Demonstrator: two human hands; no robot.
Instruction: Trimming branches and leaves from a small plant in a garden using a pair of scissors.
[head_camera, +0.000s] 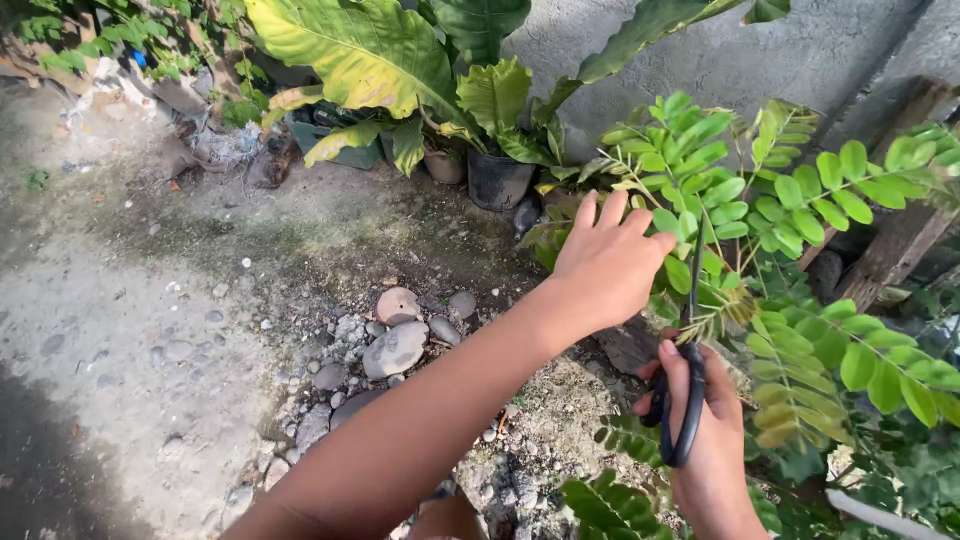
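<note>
The work in hand looks like trimming: the left hand (608, 262) reaches across into the shrub (800, 210) at the right, fingers spread and curled over a leafy stem, gripping or steadying it; whether the fingers fully close around it cannot be told. The right hand (705, 440), nearer, is closed through the dark handles of the scissors (685, 390), which point up toward the same stem. The blades run up among the leaves, and how far they stand apart cannot be made out.

Judging from this, the cut calls for the blades to sit around the stem just beside the left hand's fingers, well clear of them.

Far along the wall (800, 50), a black pot (497, 180) holds a broad-leaved plant (370, 50); a brown pot (443, 165) just left of it also holds greenery. Rounded stones (395, 345) lie on the ground (130, 330) to the left of the arm.
</note>
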